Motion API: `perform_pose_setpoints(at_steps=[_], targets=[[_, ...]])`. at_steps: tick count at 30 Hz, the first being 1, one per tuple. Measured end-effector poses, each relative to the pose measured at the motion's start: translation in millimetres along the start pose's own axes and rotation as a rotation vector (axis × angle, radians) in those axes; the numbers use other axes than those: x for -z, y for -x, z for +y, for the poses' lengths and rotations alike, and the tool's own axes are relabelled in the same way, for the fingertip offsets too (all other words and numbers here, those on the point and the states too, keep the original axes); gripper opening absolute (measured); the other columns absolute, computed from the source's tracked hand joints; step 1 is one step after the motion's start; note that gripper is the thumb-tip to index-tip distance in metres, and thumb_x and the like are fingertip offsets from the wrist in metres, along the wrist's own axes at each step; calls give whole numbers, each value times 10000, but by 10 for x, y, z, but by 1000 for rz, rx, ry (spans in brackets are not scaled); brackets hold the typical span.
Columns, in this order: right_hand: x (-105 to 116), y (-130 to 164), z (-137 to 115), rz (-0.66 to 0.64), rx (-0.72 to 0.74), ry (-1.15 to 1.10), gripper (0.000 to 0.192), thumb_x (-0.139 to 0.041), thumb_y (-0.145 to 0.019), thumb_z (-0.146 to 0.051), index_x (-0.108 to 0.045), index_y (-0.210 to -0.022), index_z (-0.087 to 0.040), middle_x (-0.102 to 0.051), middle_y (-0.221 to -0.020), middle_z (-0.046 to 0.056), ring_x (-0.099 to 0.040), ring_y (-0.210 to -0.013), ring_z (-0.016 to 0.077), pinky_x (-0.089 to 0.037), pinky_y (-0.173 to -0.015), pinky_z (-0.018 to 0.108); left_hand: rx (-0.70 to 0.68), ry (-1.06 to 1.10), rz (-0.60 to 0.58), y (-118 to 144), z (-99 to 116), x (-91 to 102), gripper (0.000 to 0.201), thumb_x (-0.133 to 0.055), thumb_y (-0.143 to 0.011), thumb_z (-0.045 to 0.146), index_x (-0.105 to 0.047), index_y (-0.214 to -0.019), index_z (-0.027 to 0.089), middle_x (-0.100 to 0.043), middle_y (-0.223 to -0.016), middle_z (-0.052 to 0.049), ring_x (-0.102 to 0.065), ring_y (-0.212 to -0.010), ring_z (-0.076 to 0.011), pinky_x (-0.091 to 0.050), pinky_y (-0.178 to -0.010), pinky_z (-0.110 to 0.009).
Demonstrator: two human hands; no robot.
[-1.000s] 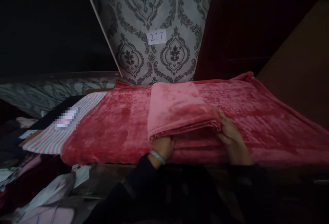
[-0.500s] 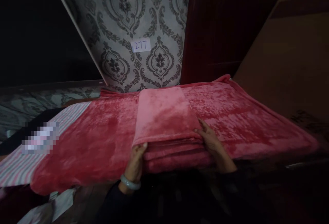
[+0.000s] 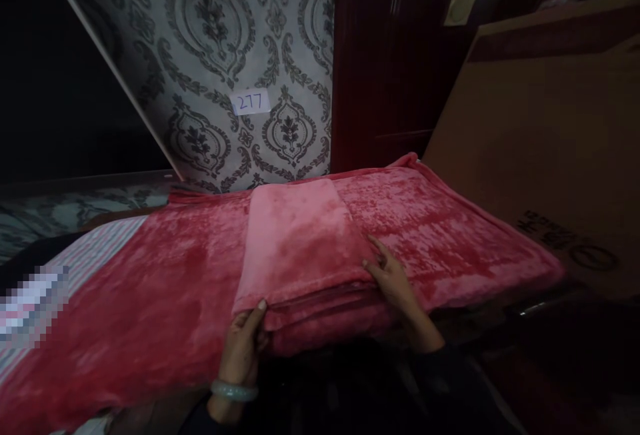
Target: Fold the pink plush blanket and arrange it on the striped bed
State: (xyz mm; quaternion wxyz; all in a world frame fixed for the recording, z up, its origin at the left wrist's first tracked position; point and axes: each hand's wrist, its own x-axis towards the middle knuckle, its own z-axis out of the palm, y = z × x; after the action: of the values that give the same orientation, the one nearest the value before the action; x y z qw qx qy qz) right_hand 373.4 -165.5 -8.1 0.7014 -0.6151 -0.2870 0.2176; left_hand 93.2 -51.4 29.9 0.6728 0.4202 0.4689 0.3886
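1. Hands first: left hand curled around the near-left corner of the folded pink blanket, thumb on top, fingers tucked under the edge. Right hand is mostly open, fingers spread flat against the stack's near-right corner, gripping nothing that I can see.
2. Red blanket is the base layer, spread flat; the folded pink blanket sits on its middle, at the near edge.
3. Cardboard box stands right of the folded blanket, patterned wall behind it, striped cloth off to its left.
4. Status, my read: folding looks done, several layers stacked and edges roughly even. What's left is squaring the near corners or lifting the stack.
5. Paper tag "277" is stuck on the wall, behind the folded blanket.
6. Pale bangle on my left wrist, nearest me.
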Motion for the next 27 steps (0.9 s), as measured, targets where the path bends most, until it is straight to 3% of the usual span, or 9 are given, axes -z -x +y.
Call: perform_pose_setpoints(at_steps=[8,12,14,16,18,20,22,24,27], targets=[[24,-7,166,83,101,131,668,-662,-736,-443,-611,-1351,-187,-633,-1375,132,-597,-1272,299,-467,-1108,486,155,1,-138,-73,-88,75,748,-911,-378,638,-299,-465,218,-207,-385,129,-174,-328,-5,-149,-335,-168],[62,-24,235,84,158,190,640,-607,-795,-430,-588,-1385,-185,-629,-1384,130,-610,-1260,276,-484,-1096,469,176,-166,-247,26,14,276,647,-865,-471,716,-498,-548,188,-329,-430,94,-194,-356,-19,-148,-349,-176],[94,-48,281,59,175,227,610,-598,-812,-419,-600,-1377,-191,-641,-1368,124,-621,-1243,273,-498,-1082,466,16,-297,-234,86,215,331,610,-815,-550,747,-600,-608,179,-422,-468,56,-289,-386,-50,-241,-364,-194],[133,-69,312,48,196,280,583,-589,-818,-408,-620,-1357,-188,-663,-1333,125,-635,-1216,277,-519,-1054,469,-296,-470,-188,106,458,294,549,-715,-707,733,-695,-702,184,-573,-564,-6,-490,-490,-121,-423,-458,-238],[157,-73,272,61,239,376,558,-564,-835,-391,-628,-1351,-186,-694,-1270,127,-660,-1161,281,-546,-1009,474,-679,-673,-173,64,645,157,455,-598,-866,627,-769,-961,216,-742,-854,-64,-681,-793,-218,-572,-740,-333],[135,-57,121,95,334,525,525,-502,-888,-360,-615,-1373,-197,-705,-1238,123,-663,-1136,281,-545,-997,494,-997,-929,-212,-35,683,-44,437,-519,-947,489,-695,-1276,262,-715,-1265,-79,-630,-1210,-287,-486,-1069,-458],[50,-25,-107,142,474,704,511,-440,-947,-337,-578,-1423,-216,-662,-1321,120,-607,-1228,289,-488,-1064,533,-1178,-1216,-270,-166,544,-245,519,-491,-963,380,-535,-1473,298,-534,-1529,-64,-427,-1452,-313,-322,-1206,-553],[-78,9,-304,137,596,873,547,-433,-979,-346,-488,-1511,-230,-522,-1505,111,-451,-1405,305,-367,-1165,570,-1248,-1453,-308,-299,281,-372,618,-533,-936,347,-429,-1545,313,-417,-1612,-65,-318,-1512,-353,-262,-1211,-632],[-241,26,-309,-35,612,1065,615,-502,-961,-365,-424,-1560,-253,-379,-1617,86,-321,-1490,329,-311,-1189,582,-1256,-1621,-304,-464,-82,-330,727,-591,-902,374,-340,-1583,317,-355,-1637,-85,-285,-1516,-407,-268,-1169,-715]])
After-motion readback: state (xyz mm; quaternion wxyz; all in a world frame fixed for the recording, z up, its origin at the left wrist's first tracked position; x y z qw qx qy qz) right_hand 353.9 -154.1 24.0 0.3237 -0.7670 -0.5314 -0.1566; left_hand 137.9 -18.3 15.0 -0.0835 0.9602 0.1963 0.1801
